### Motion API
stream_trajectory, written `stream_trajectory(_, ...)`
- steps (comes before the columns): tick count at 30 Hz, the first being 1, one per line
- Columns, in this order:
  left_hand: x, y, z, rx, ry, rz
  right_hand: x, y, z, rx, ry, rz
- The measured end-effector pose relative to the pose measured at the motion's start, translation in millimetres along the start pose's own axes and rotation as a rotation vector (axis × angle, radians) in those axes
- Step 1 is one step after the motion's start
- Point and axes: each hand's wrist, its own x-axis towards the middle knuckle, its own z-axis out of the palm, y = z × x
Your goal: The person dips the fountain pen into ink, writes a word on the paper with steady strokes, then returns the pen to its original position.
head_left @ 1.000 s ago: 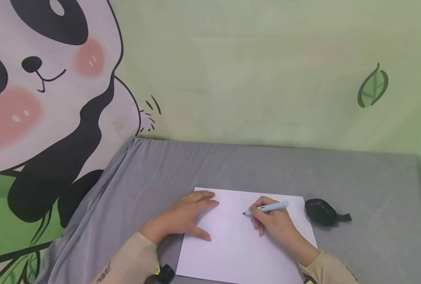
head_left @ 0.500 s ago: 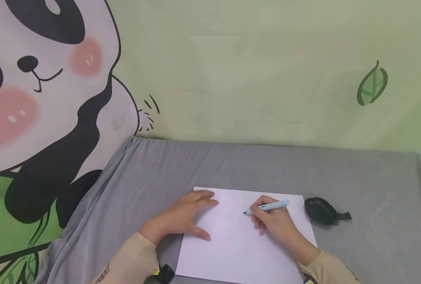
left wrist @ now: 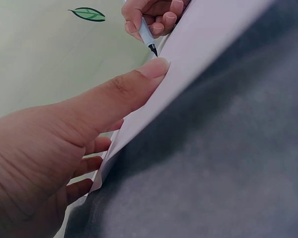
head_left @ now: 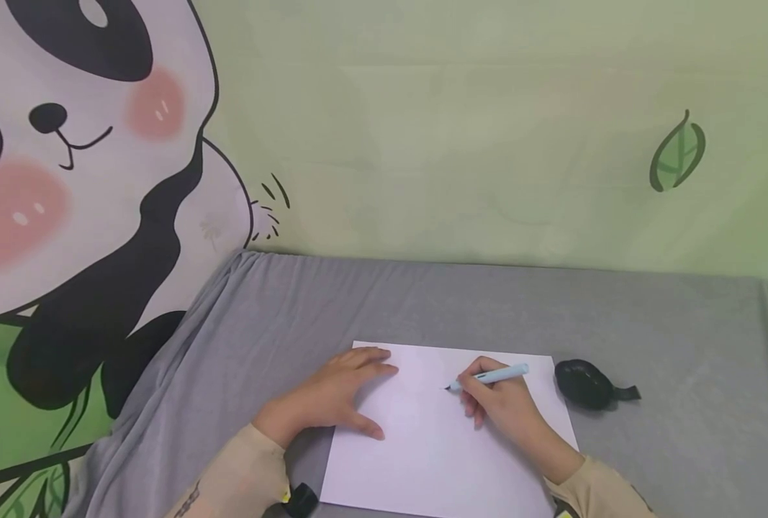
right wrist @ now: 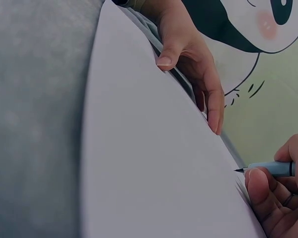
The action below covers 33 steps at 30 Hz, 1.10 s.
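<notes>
A white sheet of paper [head_left: 422, 460] lies on the grey cloth. Spread across its left edge, my left hand [head_left: 332, 388] rests with straight fingers and the thumb apart. My right hand [head_left: 503, 406] pinches a light blue pen [head_left: 500, 374] between thumb and fingers, over the right half of the sheet. The pen slants, its dark pointed tip [right wrist: 239, 170] right at the paper. In the left wrist view, the left thumb [left wrist: 154, 69] lies along the sheet's edge and the pen [left wrist: 146, 34] shows beyond it.
Right of the paper sits a black, glossy, leaf-shaped object [head_left: 584, 385] with a short tail. Grey cloth [head_left: 487, 302] covers the table up to a pale green wall [head_left: 455, 144] with a painted panda [head_left: 98, 201]. A small black object [head_left: 302, 498] is near the left sleeve.
The pen tip and right hand have shifted very slightly to the right. My left hand stays in place on the paper. The head view has drifted a little.
</notes>
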Motion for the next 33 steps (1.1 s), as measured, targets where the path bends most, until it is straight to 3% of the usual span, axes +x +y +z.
stream_trajectory(33, 0.2, -0.8, 0.4, -0.010, 0.002, 0.003, -2.2, -1.7, -0.1, 0.023, 0.068, 0.086)
